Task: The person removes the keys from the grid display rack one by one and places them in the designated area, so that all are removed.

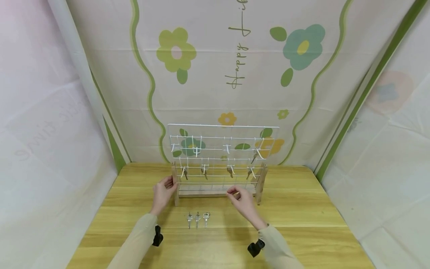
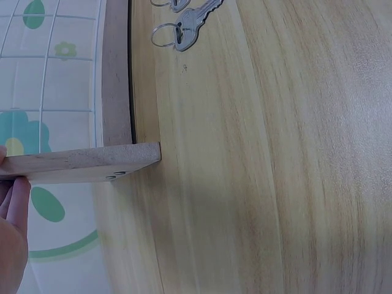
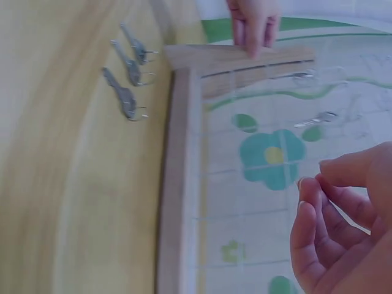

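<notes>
My left hand (image 1: 163, 190) grips the wooden side post (image 2: 79, 160) of a white wire rack (image 1: 218, 189), thumb on one face and fingers on the other. The right hand (image 1: 242, 201) hovers before the rack's lower right part, fingers loosely bent and thumb close to the index fingertip. Nothing shows between them in the right wrist view. Several keys hang from the rack's hooks, among them a key (image 1: 230, 171) in the lower row and a key (image 1: 255, 156) at the upper right. Three keys on rings lie on the table, the left one (image 1: 189, 219) nearest my left hand.
A wooden table (image 1: 295, 209) carries the rack near its back edge. Behind and at both sides hangs a white cloth (image 1: 201, 97) printed with flowers. In the upper row, other hooks (image 1: 227, 148) jut forward without keys.
</notes>
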A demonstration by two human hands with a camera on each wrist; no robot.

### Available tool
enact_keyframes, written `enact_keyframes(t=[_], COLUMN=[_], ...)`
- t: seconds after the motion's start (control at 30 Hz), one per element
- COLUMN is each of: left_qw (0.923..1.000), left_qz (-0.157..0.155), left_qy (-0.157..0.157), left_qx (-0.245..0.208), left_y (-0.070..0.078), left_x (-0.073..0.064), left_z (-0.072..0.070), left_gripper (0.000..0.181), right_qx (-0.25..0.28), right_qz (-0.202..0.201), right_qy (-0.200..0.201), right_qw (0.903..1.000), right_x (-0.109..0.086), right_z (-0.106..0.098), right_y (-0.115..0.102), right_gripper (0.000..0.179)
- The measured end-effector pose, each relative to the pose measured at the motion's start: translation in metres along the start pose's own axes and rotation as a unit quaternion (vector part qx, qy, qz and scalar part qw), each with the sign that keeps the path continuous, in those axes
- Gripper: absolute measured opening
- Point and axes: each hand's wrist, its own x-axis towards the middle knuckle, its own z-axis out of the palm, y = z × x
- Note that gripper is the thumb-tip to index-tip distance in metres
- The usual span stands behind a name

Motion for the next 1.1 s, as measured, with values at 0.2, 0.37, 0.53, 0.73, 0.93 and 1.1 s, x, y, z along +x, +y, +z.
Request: enact_keyframes(t=[0.2,0.37,0.53,0.73,0.93,1.1], left_qw=[1.0,1.0,1.0,1.0,1.0,0.9999], left_qz=[0.004,0.002,0.002,0.003,0.006,0.01], left_qy=[0.0,-0.001,-0.005,-0.004,-0.001,0.002], left_qx=[-0.004,-0.006,-0.006,-0.003,0.001,0.003], left_y=[-0.002,-0.001,0.0,0.0,0.0,-0.001], left_x=[0.0,0.0,0.0,0.0,0.0,0.0], left_z=[-0.001,-0.002,-0.002,-0.001,-0.001,-0.001], left_gripper=[0.037,0.037,0.039,0.038,0.037,0.037], right_qx=[0.01,0.023,0.041,0.059,0.032,0.0], right_qz=[-0.001,-0.015,-0.03,-0.039,-0.044,-0.038], right_qy=[0.032,0.051,0.077,0.137,0.197,0.218], right_qw=[0.9994,0.9983,0.9957,0.988,0.979,0.9752], right_x=[0.005,0.009,0.013,0.024,0.04,0.05], right_z=[-0.028,-0.042,-0.057,-0.08,-0.097,-0.103], right_y=[-0.019,-0.024,-0.024,-0.025,-0.025,-0.023], right_gripper=[0.006,0.007,0.009,0.015,0.016,0.018])
